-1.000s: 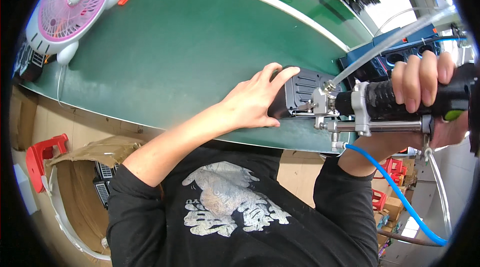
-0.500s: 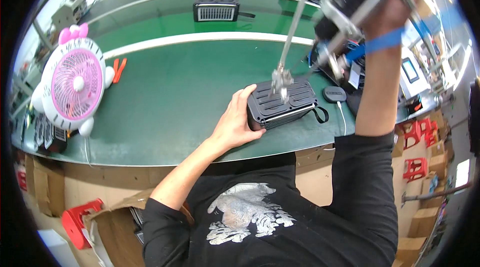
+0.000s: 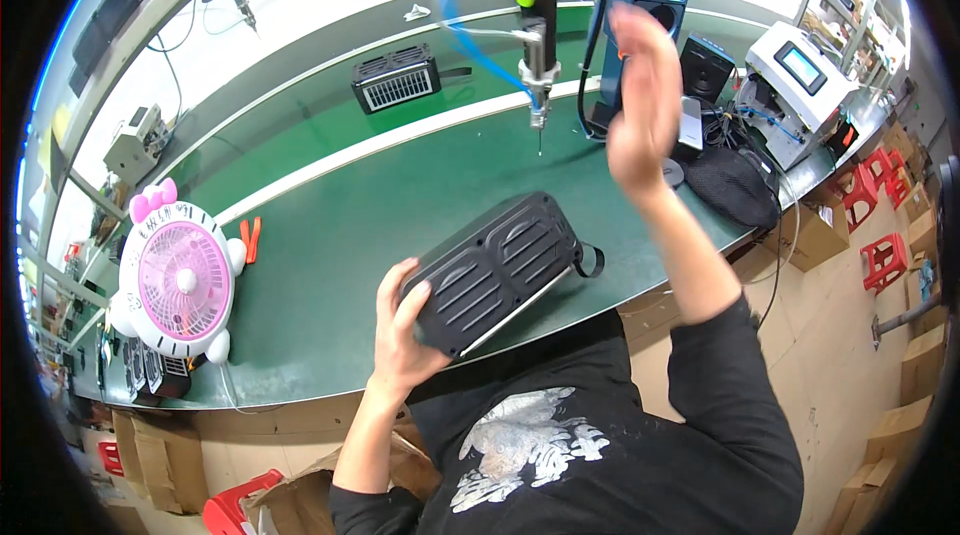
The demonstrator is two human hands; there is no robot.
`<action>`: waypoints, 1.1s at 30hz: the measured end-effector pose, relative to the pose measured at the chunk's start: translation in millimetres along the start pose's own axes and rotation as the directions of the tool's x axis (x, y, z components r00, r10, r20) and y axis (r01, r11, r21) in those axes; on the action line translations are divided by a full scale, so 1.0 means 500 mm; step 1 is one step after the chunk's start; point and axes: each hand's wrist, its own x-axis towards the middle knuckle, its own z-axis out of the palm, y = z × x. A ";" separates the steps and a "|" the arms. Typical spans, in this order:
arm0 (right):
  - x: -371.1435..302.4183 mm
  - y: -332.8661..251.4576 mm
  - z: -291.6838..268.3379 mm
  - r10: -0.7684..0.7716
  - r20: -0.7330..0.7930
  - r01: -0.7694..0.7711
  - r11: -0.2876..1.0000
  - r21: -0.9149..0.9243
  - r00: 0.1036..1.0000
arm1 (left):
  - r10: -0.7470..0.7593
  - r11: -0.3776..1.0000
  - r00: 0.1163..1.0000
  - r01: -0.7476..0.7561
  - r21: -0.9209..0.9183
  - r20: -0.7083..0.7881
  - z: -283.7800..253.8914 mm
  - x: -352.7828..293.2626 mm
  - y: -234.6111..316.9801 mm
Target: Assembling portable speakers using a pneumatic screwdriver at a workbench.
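Observation:
My left hand [image 3: 402, 335] grips the left end of a black portable radio [image 3: 500, 273], thumb and fingers round its corner. The radio is tilted on the near part of the green bench [image 3: 310, 285], its ribbed face up, with a silver rod along the near edge and a strap loop at the right end. Raised to the right, my right hand [image 3: 645, 105] holds nothing; its fingers are stretched out, slightly blurred. To its left hangs an electric screwdriver [image 3: 537, 45] with a green grip, its thin bit pointing down above the bench, apart from the radio.
Another radio [image 3: 397, 78] with a panel of pale cells stands on the far green strip. A pink-and-white fan [image 3: 180, 280] and orange-handled pliers [image 3: 250, 240] are at left. At right are blue speakers [image 3: 650, 15], a black mesh pouch [image 3: 735, 185] and a white machine [image 3: 800, 75].
My right hand has come off the screwdriver, which now hangs away from the radio. The radio has been drawn nearer and tilted by my left hand. The whole view has shifted.

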 end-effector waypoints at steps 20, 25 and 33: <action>-0.327 -0.150 -0.064 0.441 0.438 -0.611 0.677 0.410 0.783 | 0.005 0.999 0.999 -0.003 0.049 -0.045 -0.037 -0.069 0.059; -0.292 -0.168 -0.075 0.477 0.607 -0.769 0.462 0.442 0.636 | 0.039 0.994 0.990 -0.025 0.103 -0.134 -0.058 -0.109 0.065; -0.291 -0.158 -0.068 0.393 0.760 -0.835 0.425 0.350 0.518 | -0.192 0.981 0.980 0.193 0.016 -0.045 -0.109 -0.154 0.110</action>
